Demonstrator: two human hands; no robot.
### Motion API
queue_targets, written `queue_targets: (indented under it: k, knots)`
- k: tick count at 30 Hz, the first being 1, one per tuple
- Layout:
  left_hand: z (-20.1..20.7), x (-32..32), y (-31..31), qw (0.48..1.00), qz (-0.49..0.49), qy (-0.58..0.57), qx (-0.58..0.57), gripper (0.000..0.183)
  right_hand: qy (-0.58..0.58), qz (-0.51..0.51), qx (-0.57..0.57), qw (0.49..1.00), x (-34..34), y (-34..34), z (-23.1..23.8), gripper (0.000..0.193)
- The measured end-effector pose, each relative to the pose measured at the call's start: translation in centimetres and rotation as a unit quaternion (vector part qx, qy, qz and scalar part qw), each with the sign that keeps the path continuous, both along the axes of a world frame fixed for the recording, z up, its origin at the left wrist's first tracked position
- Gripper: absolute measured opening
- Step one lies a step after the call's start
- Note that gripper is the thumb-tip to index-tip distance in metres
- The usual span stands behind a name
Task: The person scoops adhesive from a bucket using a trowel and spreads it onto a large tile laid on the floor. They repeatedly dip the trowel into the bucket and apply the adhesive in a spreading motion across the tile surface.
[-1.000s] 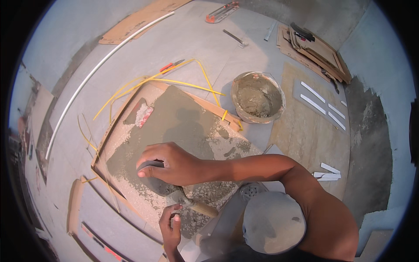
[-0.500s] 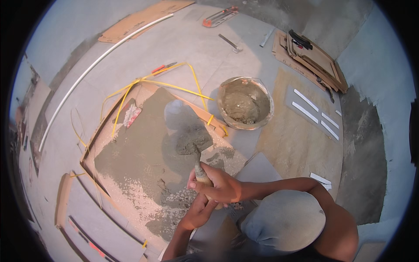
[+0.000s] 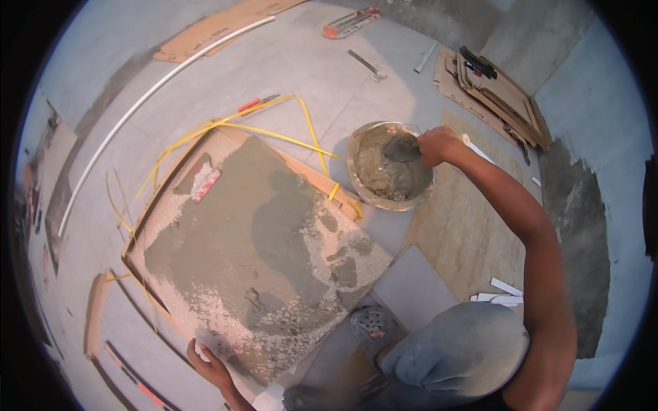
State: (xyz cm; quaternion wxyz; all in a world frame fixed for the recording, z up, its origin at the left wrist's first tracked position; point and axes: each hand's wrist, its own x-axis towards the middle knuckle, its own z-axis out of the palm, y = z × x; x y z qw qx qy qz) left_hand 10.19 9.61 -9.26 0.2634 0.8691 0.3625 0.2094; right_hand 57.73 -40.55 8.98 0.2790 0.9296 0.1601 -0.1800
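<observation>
My right hand (image 3: 440,146) is closed round the handle of a trowel. The trowel's blade (image 3: 403,149) dips into wet grey mortar (image 3: 381,179) inside a round bucket (image 3: 356,186) with a wire bail. Near the lower left edge of a large tile (image 3: 195,301) is my left hand (image 3: 211,366), empty, its fingers apart; I cannot tell whether it touches the tile. Grey mortar (image 3: 226,226) coats much of that tile, thick in the middle and patchy toward the near side. Cardboard edging (image 3: 322,179) borders the tile's far sides.
Yellow strapping (image 3: 274,135) loops over the tile's far corner, beside a red-handled tool (image 3: 257,104). A hammer (image 3: 367,66), a tile cutter (image 3: 351,22) and a long white pipe (image 3: 137,113) lie farther off. Flattened cardboard (image 3: 473,103) and white strips (image 3: 499,299) lie at right.
The trowel, held in both hands over the tile, has moved right into the bucket with my right hand. My left hand has let go and moved down-left.
</observation>
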Motion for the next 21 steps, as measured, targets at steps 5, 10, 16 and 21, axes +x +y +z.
queue_targets:
  k: [5,10,16,21]
  knots:
    - [-3.8,-3.3,-0.8,0.993,0.046,-0.063,-0.092,0.054,0.022,0.146,-0.026,0.989,1.9,4.6,-1.4,0.023]
    - [-3.5,-3.2,-1.4,0.996,0.079,-0.007,-0.046,0.057,0.066,0.216,-0.038,0.973,2.0,5.2,-2.6,0.023]
    - [-2.2,-2.8,-1.5,0.995,0.082,0.002,-0.059,0.052,0.147,0.104,0.139,0.974,0.8,0.6,-4.8,0.03]
    - [-2.3,-3.0,-1.3,0.994,0.087,-0.015,-0.066,0.051,0.235,-0.107,0.244,0.935,-2.0,1.6,-2.5,0.036]
